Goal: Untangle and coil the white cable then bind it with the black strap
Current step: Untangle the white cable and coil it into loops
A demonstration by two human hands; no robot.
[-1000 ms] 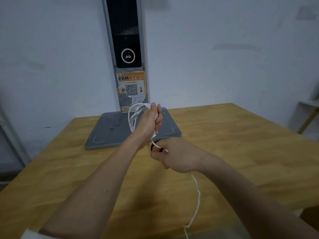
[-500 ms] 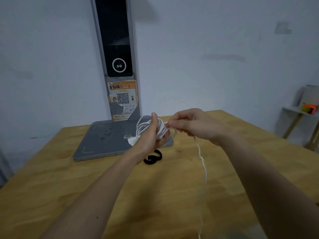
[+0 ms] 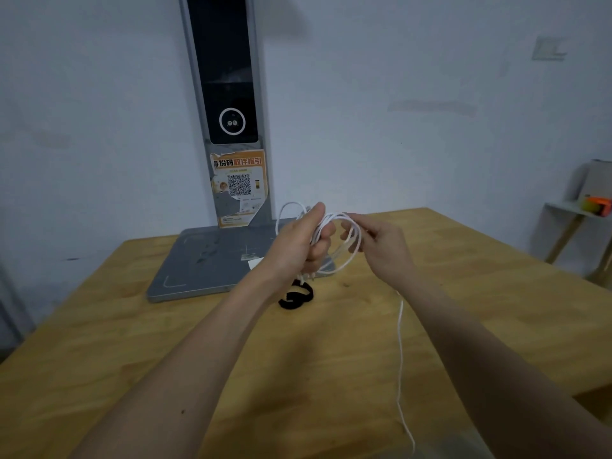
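Observation:
Several loops of the white cable (image 3: 351, 232) hang from my left hand (image 3: 299, 245), which is closed around the bundle above the table. My right hand (image 3: 384, 247) pinches the same cable just right of the loops. From the right hand the loose tail drops down past the near table edge. The black strap (image 3: 295, 298) lies curled on the wooden table (image 3: 463, 293), directly under my left hand and free of both hands.
A grey flat base (image 3: 205, 263) with a tall dark post bearing an orange QR sticker (image 3: 239, 187) stands behind the hands against the white wall. A small shelf with an orange object (image 3: 597, 206) is at the far right, off the table.
My right hand came up from below the left hand, uncovering the black strap, and laid another turn of cable onto the loops. The view shifted slightly.

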